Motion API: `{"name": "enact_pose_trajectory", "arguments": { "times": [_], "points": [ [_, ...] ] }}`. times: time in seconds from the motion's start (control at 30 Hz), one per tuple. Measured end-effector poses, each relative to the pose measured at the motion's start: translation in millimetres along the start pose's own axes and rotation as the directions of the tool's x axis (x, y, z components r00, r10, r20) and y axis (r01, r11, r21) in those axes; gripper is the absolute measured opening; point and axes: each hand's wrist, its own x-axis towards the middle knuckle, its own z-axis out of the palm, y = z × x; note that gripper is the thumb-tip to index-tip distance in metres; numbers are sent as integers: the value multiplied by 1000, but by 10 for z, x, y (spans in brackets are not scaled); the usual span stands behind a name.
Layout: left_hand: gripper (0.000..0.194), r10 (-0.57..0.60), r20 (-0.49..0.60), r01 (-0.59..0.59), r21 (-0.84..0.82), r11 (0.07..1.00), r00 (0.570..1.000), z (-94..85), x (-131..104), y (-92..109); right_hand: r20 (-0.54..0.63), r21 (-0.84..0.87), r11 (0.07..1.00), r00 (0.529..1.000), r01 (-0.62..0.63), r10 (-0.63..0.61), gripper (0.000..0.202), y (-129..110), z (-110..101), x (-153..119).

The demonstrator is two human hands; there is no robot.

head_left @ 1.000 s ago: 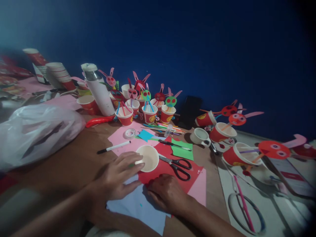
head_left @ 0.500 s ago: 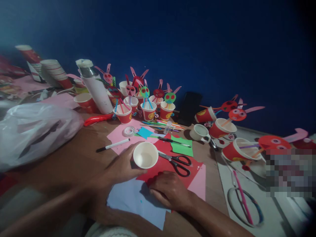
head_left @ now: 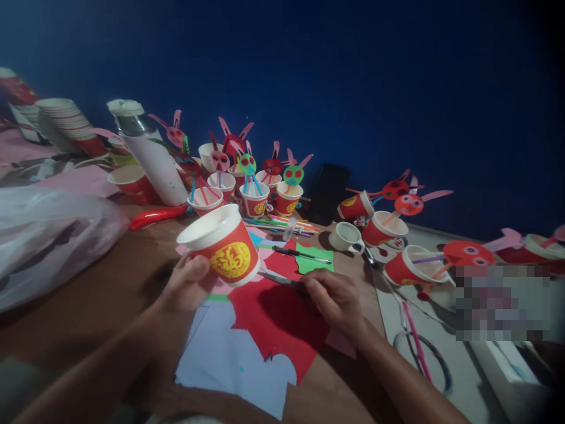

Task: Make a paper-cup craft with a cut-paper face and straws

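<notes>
My left hand (head_left: 188,284) is wrapped round a red paper cup (head_left: 220,244), lifted and tilted, its white rim up and a yellow emblem facing me. Over the red paper (head_left: 273,321), my right hand (head_left: 336,299) is closed on the scissors (head_left: 279,278). The blades point left toward the cup's base, while the handles are hidden by my fingers. Beyond that hand, a black pen (head_left: 302,253) lies across a piece of green paper (head_left: 315,262). White paper sheets (head_left: 233,359) are nearest to me.
Several cups with paper animal faces on straws, one being a green face (head_left: 293,175), stand along the back. A white bottle (head_left: 150,159) leans at the left behind a plastic bag (head_left: 57,241). A mug (head_left: 345,237) stands right of the loose straws.
My left hand has raised the paper cup and tipped it so its side shows. My right hand has moved from the white paper up to the scissors and closed on them.
</notes>
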Motion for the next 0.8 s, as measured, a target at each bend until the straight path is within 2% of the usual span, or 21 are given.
{"name": "enact_pose_trajectory", "arguments": {
  "times": [0.17, 0.27, 0.47, 0.57, 0.67, 0.8],
  "points": [
    [63, -86, 37, 89, -72, 993, 996, -51, 4, -60, -122, -17, 990, 983, -142, 139, 19, 120, -117, 64],
    [66, -107, 46, 109, -39, 993, 993, -97, 32, -96, -110, -21, 984, 978, -179, 175, 21, 167, -104, 80],
    [64, -171, 23, 172, -58, 983, 985, -184, 108, -87, 111, -84, 977, 972, -197, 205, 25, 209, -15, 83],
    [66, -223, 64, 228, -79, 971, 973, -237, 129, -117, 213, -166, 972, 956, -167, 201, 23, 224, 12, 84],
    [65, -217, 78, 224, -94, 970, 973, -268, 153, -151, 300, -273, 955, 934, -111, 195, 13, 231, 11, 82],
    [59, -202, 80, 211, -130, 969, 976, -287, 168, -157, 362, -416, 907, 905, -58, 224, 12, 187, -41, 78]
  ]
}}
